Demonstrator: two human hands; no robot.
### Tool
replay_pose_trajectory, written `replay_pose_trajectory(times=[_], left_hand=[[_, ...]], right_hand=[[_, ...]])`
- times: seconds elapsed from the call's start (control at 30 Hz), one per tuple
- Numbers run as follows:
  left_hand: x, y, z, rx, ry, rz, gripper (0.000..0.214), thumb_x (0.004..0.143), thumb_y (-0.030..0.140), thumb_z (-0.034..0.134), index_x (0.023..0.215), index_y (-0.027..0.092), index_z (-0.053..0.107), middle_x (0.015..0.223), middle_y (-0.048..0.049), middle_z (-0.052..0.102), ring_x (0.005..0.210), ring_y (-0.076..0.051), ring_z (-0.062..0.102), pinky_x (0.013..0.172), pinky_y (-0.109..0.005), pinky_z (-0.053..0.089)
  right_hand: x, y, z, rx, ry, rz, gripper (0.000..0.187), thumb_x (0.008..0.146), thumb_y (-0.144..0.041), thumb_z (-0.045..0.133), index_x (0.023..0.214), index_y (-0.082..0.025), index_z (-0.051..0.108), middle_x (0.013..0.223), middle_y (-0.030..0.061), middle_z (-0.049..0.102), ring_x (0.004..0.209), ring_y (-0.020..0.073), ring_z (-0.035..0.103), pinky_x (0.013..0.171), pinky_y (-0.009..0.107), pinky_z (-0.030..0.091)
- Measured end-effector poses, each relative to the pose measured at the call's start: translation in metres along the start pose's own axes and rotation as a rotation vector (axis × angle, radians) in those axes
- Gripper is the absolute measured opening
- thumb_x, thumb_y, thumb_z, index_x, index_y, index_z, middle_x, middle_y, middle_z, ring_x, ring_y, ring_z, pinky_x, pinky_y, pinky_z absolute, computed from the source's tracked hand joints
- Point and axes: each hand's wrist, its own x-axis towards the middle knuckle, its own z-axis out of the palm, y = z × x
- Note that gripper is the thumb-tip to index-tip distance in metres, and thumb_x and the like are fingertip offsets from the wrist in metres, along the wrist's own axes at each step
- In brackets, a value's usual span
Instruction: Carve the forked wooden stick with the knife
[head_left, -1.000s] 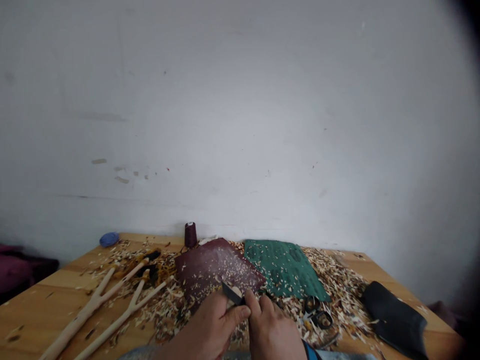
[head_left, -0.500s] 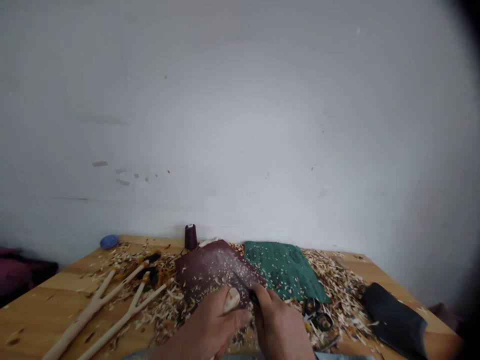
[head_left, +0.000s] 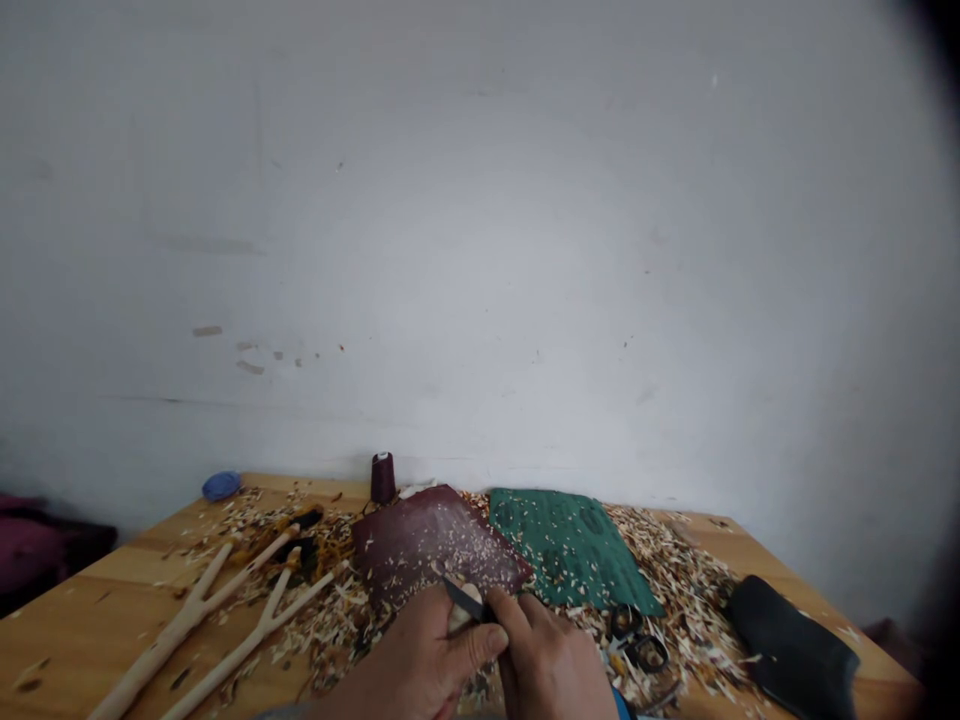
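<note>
My left hand [head_left: 420, 650] is closed around a pale peeled wooden stick [head_left: 459, 618], whose rounded end shows above the fist. In my right hand [head_left: 551, 655] is a knife [head_left: 466, 600] with a dark handle, mostly covered by the fingers. Its blade lies across the end of the stick, pointing up and to the left. My left thumb rests close to the knife, beside the right hand's fingers. Beyond both hands is a maroon sheet [head_left: 427, 535] sprinkled with wood shavings.
Two forked peeled sticks [head_left: 169, 635] lie at left. A green sheet [head_left: 577, 550], black-handled scissors [head_left: 645, 650] and a black curved piece [head_left: 791, 645] are on the right. A maroon thread cone [head_left: 382, 478] and blue bundle [head_left: 222, 486] stand near the wall. Shavings [head_left: 697, 590] cover much of the wooden table.
The knife has moved left, from beside the stick to across its end. My right hand has come closer to my left, which keeps its grip.
</note>
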Motion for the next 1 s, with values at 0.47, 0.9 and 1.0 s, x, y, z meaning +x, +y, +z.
replay_pose_trajectory(times=[0.47, 0.9, 1.0], left_hand=[[0.001, 0.003, 0.010, 0.104, 0.123, -0.092, 0.033, 0.083, 0.055, 0.049, 0.077, 0.023, 0.051, 0.039, 0.0097, 0.039, 0.035, -0.011, 0.037, 0.043, -0.024, 0.030], [-0.009, 0.024, 0.002, -0.034, 0.002, -0.027, 0.044, 0.077, 0.064, 0.057, 0.084, 0.021, 0.054, 0.044, 0.0110, 0.039, 0.035, -0.007, 0.034, 0.038, -0.020, 0.028], [-0.009, 0.024, 0.004, -0.006, 0.044, -0.063, 0.042, 0.080, 0.063, 0.053, 0.081, 0.021, 0.053, 0.043, 0.0112, 0.037, 0.034, -0.007, 0.034, 0.038, -0.021, 0.027]], right_hand=[[0.002, -0.007, -0.008, -0.230, -0.155, 0.147, 0.052, 0.073, 0.002, 0.053, 0.117, -0.025, 0.059, 0.080, 0.0035, 0.068, 0.068, 0.0189, 0.068, 0.054, 0.022, 0.041], [0.007, 0.011, -0.020, 0.148, -0.118, -0.021, 0.036, 0.079, -0.014, 0.051, 0.111, -0.027, 0.061, 0.089, 0.0003, 0.070, 0.072, 0.0155, 0.067, 0.061, 0.022, 0.043], [0.006, 0.010, -0.018, 0.137, -0.121, -0.041, 0.027, 0.083, -0.018, 0.050, 0.106, -0.025, 0.062, 0.086, 0.0014, 0.069, 0.072, 0.0142, 0.066, 0.060, 0.021, 0.042]])
